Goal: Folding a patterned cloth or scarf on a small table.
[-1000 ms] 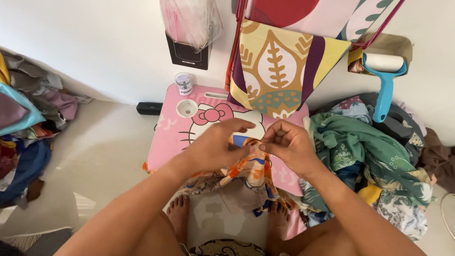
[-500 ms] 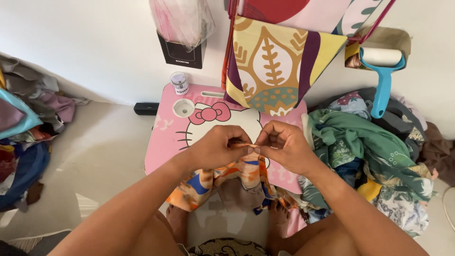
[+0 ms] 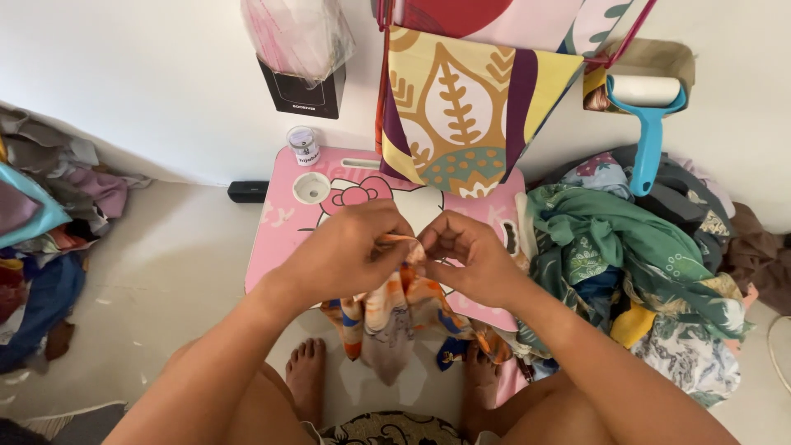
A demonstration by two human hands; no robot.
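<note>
Left hand (image 3: 350, 251) and right hand (image 3: 470, 264) close together above the pink table (image 3: 276, 239), fingertips pinching the top edge of an orange patterned cloth (image 3: 395, 317) (hanging toward the bare feet). Right of the table, a heap of green fabric (image 3: 634, 255).

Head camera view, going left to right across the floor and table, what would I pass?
Pile of clothes by the wall → small black box on the floor → pink table → left hand → right hand → green patterned cloth heap → brown cloth at the far edge.
</note>
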